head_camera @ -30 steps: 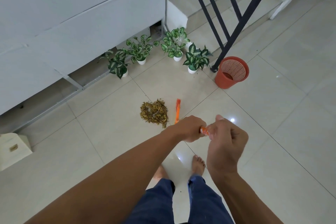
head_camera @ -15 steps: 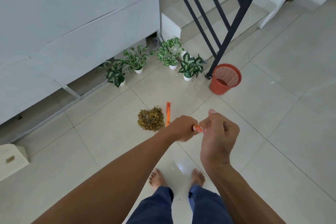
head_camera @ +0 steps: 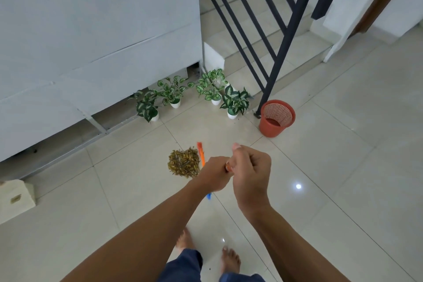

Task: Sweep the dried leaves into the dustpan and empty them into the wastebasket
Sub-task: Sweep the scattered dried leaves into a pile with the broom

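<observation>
Yellow-brown dried leaves (head_camera: pixel 183 162) lie heaped beside an orange stick (head_camera: pixel 201 153)

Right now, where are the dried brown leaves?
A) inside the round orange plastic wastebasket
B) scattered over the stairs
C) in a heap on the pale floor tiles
C: the heap of dried brown leaves lies on the pale floor tiles, well apart from the round orange plastic wastebasket.

Tiled floor (head_camera: pixel 343 167): leaves (head_camera: pixel 183 163), wastebasket (head_camera: pixel 276 118), potted plants (head_camera: pixel 233 102)
</observation>
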A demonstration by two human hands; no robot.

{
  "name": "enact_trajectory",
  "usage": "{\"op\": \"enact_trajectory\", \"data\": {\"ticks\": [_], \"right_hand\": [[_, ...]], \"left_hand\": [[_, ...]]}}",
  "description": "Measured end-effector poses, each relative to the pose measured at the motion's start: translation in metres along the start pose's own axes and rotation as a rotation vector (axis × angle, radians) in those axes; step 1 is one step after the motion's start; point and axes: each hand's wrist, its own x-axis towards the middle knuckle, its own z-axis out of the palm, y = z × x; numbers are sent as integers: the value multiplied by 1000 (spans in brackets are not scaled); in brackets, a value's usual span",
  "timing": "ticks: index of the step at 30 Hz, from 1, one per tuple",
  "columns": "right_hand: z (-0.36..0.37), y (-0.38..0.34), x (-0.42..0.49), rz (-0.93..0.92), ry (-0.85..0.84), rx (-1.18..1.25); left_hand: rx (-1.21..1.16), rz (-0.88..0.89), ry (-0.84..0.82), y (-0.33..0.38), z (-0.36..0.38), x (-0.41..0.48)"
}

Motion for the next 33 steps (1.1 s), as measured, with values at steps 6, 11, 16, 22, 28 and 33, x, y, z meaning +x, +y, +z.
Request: {"op": "enact_trajectory", "data": {"ticks": [6, 11, 16, 22, 28, 33], "right_hand": [[0, -11, -17, -8, -162, -76], [15, -15, -27, -1, -275, 16], [42, -10, -38, 63, -425, 34], [105, -2, -60, 135, -711, 82], [188, 13, -86, 179, -876, 91], [280, 28, -122, 215, -945, 102]], "left_hand": [[-92, -73, 167, 9, -6, -32], [-69, -142, 212, -16, -15, -53], [4, -222, 282, -34, -39, -90], [-9, -391, 303, -91, -81, -139], [-63, -486, 334, -151, -128, -193], [-123, -526, 380, -226, -174, -240]]}}
